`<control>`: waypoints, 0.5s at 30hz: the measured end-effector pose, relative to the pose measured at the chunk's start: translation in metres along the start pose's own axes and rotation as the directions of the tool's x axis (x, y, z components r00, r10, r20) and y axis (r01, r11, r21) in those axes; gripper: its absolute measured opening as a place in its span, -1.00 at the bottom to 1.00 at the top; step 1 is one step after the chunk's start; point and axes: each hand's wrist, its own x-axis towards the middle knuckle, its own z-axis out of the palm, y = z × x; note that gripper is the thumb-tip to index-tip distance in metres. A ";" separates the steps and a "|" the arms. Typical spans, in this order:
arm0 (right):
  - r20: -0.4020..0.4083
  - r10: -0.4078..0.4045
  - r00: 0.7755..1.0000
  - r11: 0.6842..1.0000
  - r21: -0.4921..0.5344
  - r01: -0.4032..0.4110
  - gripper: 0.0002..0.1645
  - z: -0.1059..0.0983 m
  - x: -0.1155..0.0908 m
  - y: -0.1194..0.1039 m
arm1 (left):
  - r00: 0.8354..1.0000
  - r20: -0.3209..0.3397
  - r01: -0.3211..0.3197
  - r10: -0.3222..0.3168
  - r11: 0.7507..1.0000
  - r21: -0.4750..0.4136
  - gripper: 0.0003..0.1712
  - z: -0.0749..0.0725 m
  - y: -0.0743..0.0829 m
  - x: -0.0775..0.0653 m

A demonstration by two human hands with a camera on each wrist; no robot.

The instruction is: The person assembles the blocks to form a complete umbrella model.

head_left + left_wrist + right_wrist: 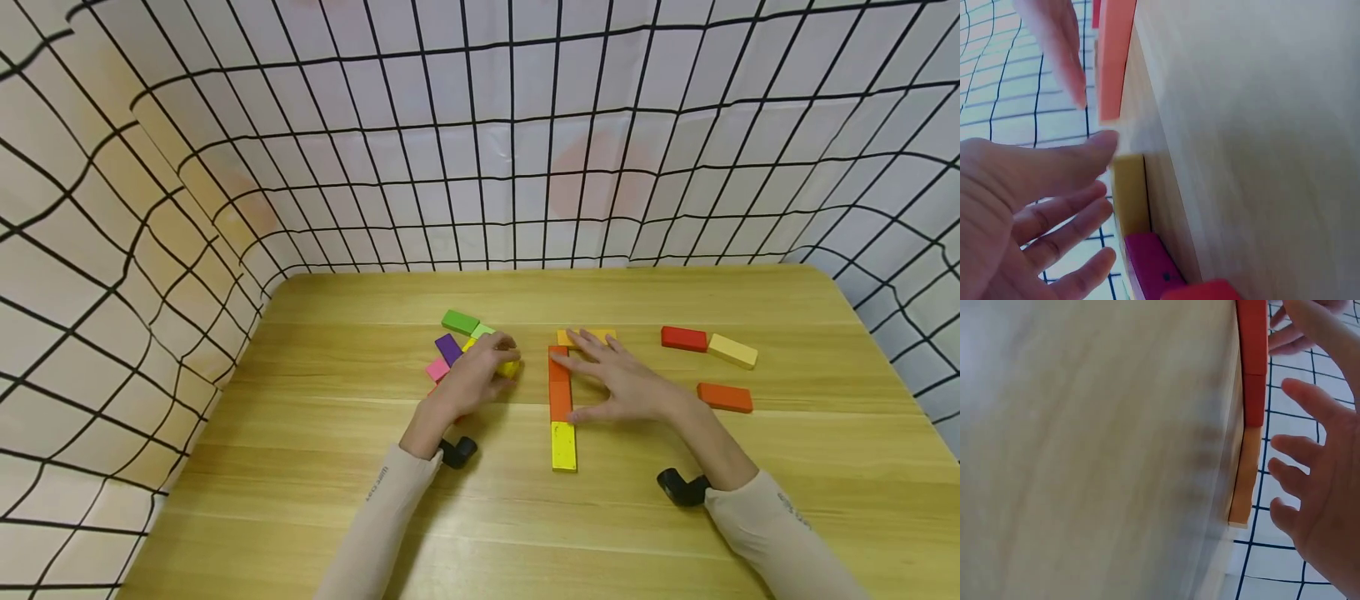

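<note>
My left hand [472,375] is over a loose group of blocks, fingers gently bent and holding nothing. Its fingertips are nearest a yellow block [509,368], the mustard-looking block [1130,197] in the left wrist view. My right hand [626,387] hovers with spread fingers beside and partly over a line of blocks. That line has a yellow block [564,447] at the near end and two orange-red blocks [560,402] beyond it. An orange block [600,335] lies crosswise at the far end, partly hidden by the right fingers.
Right of the line lie a red block [683,338], a pale yellow block [732,351] and an orange-red block [724,397]. Green [460,322], purple [448,348] and pink blocks [437,370] surround the left hand. Black grid netting [513,175] encloses the wooden table [300,467].
</note>
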 end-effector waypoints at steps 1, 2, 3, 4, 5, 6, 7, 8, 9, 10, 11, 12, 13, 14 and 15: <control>0.003 0.000 1.000 1.000 0.002 0.000 0.10 0.000 -0.001 0.000 | 1.000 -0.009 0.003 -0.003 1.000 0.013 -0.60 0.000 -0.002 0.000; 0.008 0.001 1.000 1.000 0.001 -0.001 0.11 0.001 -0.001 0.000 | 1.000 -0.012 0.008 -0.007 1.000 0.026 -0.61 0.000 -0.003 0.000; 0.013 0.003 1.000 1.000 0.000 -0.003 0.10 0.001 -0.002 0.000 | 1.000 -0.014 0.015 -0.014 0.999 0.033 -0.62 0.000 -0.004 0.000; 0.016 0.003 1.000 1.000 -0.002 -0.003 0.10 0.002 -0.002 0.001 | 1.000 -0.015 0.020 -0.019 0.999 0.036 -0.61 0.000 -0.005 0.000; 0.018 0.003 1.000 1.000 -0.003 -0.003 0.10 0.002 -0.002 0.001 | 1.000 -0.018 0.024 -0.024 0.999 0.038 -0.61 0.000 -0.006 0.000; 0.019 0.004 1.000 1.000 -0.008 -0.004 0.09 0.002 -0.003 0.002 | 0.999 -0.017 0.030 -0.029 0.999 0.039 -0.61 0.000 -0.006 0.000; 0.019 0.005 1.000 1.000 -0.007 -0.005 0.09 0.003 -0.003 0.002 | 0.999 -0.017 0.036 -0.035 0.998 0.042 -0.60 0.000 -0.007 0.000; 0.017 0.005 1.000 1.000 -0.009 -0.004 0.08 0.003 -0.003 0.002 | 0.999 -0.019 0.040 -0.039 0.998 0.044 -0.60 0.000 -0.007 0.001; 0.012 0.004 1.000 1.000 -0.008 -0.004 0.08 0.003 -0.003 0.003 | 0.999 -0.019 0.045 -0.045 0.998 0.045 -0.60 0.001 -0.007 0.001; 0.008 0.003 1.000 1.000 -0.007 -0.003 0.07 0.003 -0.003 0.002 | 0.999 -0.020 0.051 -0.050 0.998 0.048 -0.60 0.001 -0.007 0.001; 0.004 0.002 1.000 1.000 -0.006 -0.002 0.07 0.003 -0.003 0.002 | 0.998 -0.020 0.057 -0.056 0.997 0.053 -0.61 0.001 -0.007 0.002; 0.000 0.001 1.000 1.000 -0.007 -0.001 0.06 0.003 -0.002 0.002 | 0.998 -0.020 0.065 -0.064 0.996 0.059 -0.61 0.001 -0.007 0.002; -0.005 -0.002 1.000 1.000 -0.008 0.002 0.06 0.003 -0.002 0.002 | 0.997 -0.021 0.073 -0.072 0.995 0.067 -0.62 0.001 -0.007 0.002; -0.009 -0.005 1.000 1.000 -0.010 0.005 0.05 0.003 -0.001 0.002 | 0.997 -0.022 0.079 -0.078 0.994 0.074 -0.62 0.001 -0.007 0.003; -0.014 -0.012 1.000 1.000 -0.012 0.011 0.04 0.003 -0.001 0.002 | 0.996 -0.022 0.086 -0.084 0.993 0.082 -0.63 0.001 -0.007 0.003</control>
